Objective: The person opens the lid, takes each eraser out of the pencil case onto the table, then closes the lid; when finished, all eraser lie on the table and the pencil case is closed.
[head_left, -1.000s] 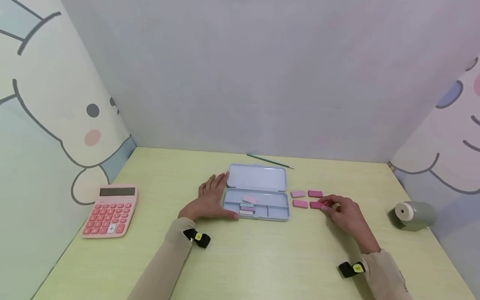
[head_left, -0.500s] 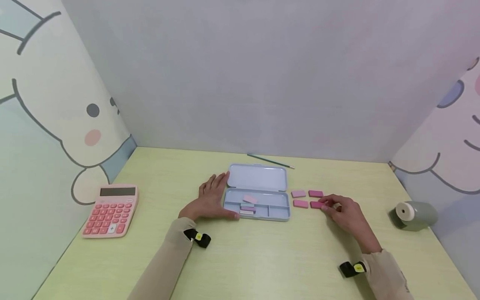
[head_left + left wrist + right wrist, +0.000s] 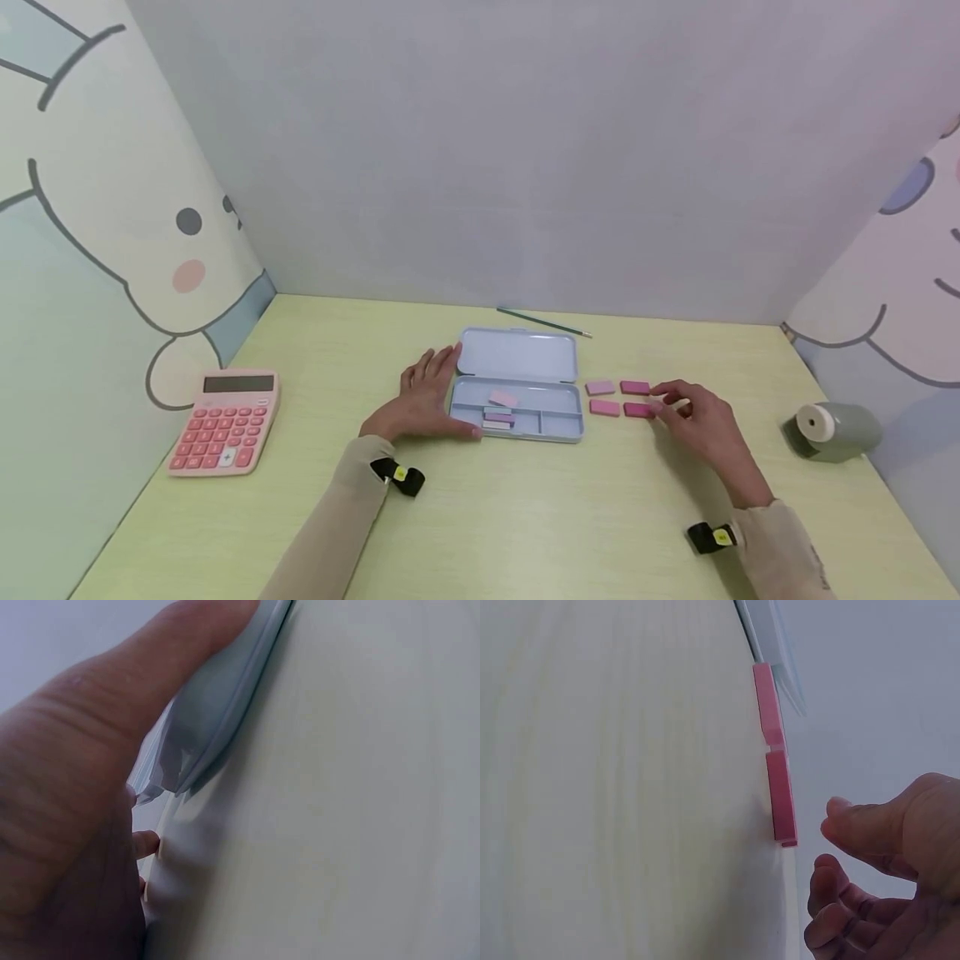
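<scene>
A light blue pencil case (image 3: 517,356) lies with its lid flipped back at mid-table. Inside are a pale pink block (image 3: 503,398) and several small purple, white and bluish blocks (image 3: 498,417) in a compartment. My left hand (image 3: 423,407) spreads around the case's left end, thumb along the front edge. To the right of the case, two rows hold a lilac-pink block (image 3: 600,387), a magenta block (image 3: 635,387), a pink block (image 3: 604,407) and a deep pink block (image 3: 638,410). My right hand (image 3: 701,425) is beside the deep pink block, thumb and fingers parted, holding nothing.
A pink calculator (image 3: 223,423) lies at the left. Behind the case is a dark green pencil (image 3: 543,322). At the far right sits a grey-green rounded device with a white round front (image 3: 832,431), near the side wall. A grey wall (image 3: 525,167) closes off the back.
My right hand has let go of the deep pink block and drawn slightly right, its fingers opening. The left hand stays at the case. The view has shifted slightly.
</scene>
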### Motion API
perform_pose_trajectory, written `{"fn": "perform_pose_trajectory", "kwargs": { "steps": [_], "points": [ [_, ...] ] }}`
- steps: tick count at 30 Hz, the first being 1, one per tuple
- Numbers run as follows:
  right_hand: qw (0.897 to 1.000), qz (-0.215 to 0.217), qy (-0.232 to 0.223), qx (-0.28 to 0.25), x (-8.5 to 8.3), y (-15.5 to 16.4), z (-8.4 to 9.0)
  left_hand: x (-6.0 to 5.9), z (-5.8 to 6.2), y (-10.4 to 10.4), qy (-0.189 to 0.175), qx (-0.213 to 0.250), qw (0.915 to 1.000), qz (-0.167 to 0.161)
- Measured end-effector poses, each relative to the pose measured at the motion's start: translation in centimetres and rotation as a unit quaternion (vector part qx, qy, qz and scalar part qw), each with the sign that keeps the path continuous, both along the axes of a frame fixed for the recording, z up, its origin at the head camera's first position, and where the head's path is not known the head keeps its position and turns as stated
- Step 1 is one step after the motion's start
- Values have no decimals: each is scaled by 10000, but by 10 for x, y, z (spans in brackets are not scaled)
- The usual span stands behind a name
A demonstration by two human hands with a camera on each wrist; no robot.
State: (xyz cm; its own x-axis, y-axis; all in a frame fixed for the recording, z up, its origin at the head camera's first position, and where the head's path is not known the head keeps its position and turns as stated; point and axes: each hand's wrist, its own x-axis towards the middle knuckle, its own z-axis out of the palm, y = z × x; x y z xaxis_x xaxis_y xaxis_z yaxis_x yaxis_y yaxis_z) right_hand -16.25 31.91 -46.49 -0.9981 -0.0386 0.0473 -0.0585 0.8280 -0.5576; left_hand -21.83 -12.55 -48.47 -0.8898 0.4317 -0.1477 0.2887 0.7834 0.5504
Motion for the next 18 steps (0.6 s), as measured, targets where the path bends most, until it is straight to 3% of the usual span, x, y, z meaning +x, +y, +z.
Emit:
{"fn": "perform_pose_trajectory", "kwargs": {
  "steps": [11, 18],
  "points": [
    [9960, 496, 677, -315, 3, -57, 12, -1, -1, 3, -9, -9, 10000, 19],
    [9901, 1228, 555, -396, -8, -100, 15, -2, -1, 1, 26, -16, 10000, 19]
  ]
}}
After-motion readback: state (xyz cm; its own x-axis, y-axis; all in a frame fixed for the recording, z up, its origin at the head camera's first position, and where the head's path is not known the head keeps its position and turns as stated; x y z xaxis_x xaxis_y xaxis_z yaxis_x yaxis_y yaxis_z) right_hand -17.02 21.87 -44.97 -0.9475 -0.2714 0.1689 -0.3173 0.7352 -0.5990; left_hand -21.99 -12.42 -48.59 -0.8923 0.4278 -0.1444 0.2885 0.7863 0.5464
